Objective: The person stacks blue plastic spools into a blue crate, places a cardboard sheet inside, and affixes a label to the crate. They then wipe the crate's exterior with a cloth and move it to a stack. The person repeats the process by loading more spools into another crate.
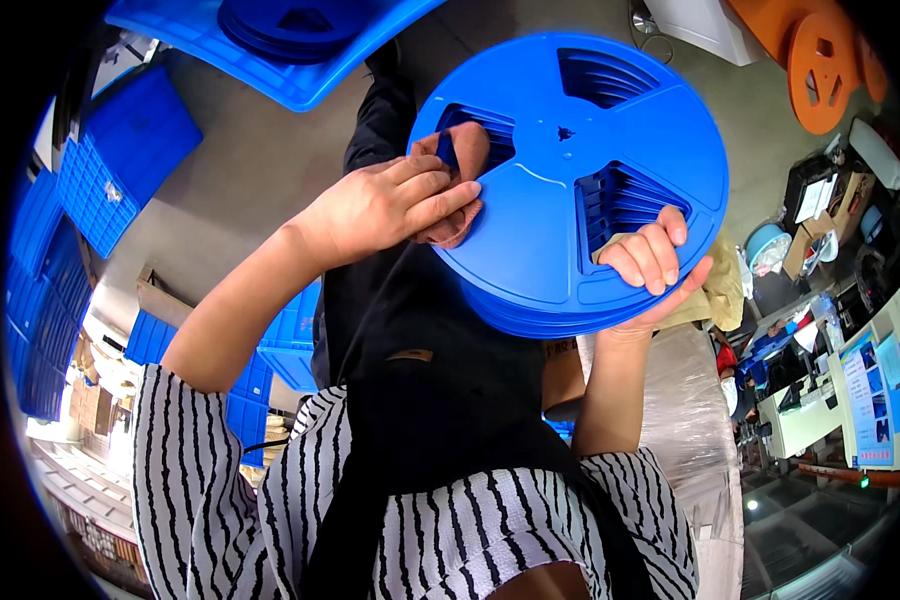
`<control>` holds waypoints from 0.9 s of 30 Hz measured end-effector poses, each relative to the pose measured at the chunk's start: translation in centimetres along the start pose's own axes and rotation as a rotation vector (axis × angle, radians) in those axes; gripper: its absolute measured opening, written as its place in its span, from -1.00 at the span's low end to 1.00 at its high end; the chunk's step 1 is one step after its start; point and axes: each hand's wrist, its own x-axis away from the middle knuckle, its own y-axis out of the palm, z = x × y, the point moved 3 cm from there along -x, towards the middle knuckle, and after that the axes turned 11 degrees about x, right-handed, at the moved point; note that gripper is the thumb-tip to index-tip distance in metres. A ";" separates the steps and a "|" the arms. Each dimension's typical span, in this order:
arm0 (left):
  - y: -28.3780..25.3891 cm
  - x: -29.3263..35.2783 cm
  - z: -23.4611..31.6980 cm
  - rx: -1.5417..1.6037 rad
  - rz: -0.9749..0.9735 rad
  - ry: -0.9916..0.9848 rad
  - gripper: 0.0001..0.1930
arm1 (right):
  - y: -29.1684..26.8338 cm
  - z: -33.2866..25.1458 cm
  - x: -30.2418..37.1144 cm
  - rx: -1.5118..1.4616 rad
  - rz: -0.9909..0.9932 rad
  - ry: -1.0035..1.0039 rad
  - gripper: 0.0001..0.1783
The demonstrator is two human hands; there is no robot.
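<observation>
A stack of blue plastic reels (530,235) with cut-out windows is held up in front of me, its top face turned toward me. My left hand (385,205) is closed on a brown cloth (460,150) and presses it against the reels' left rim, by the left window. At the lower right of the stack, my right hand (655,260) grips the reels, fingers hooked through the right window and thumb side at the outer edge. Inside the windows, several reel layers show one behind another. The underside of the stack is hidden.
A blue tray (300,90) holding dark blue reels is at the far left. Blue crates (135,150) stand along the left. Orange reels (820,70) sit at the far right. Plastic-wrapped goods (695,420) lie close on my right, with a cluttered area of boxes and a blue basin (767,245) beyond.
</observation>
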 end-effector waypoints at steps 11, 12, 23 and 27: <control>-1.4 10.7 -4.2 1.631 0.746 -0.852 -0.34 | -3.7 -0.2 1.9 0.741 0.490 0.090 -0.32; -1.2 11.6 -4.4 1.690 0.788 -0.839 -0.26 | -3.8 -0.2 2.2 0.792 0.524 0.089 -0.35; -3.9 12.8 -7.7 1.829 1.082 -0.668 -0.34 | -3.5 0.7 2.3 0.639 0.502 0.089 -0.55; -5.3 12.8 -9.8 1.771 1.107 -0.652 -0.45 | -2.8 1.6 1.1 0.635 0.458 0.100 -0.57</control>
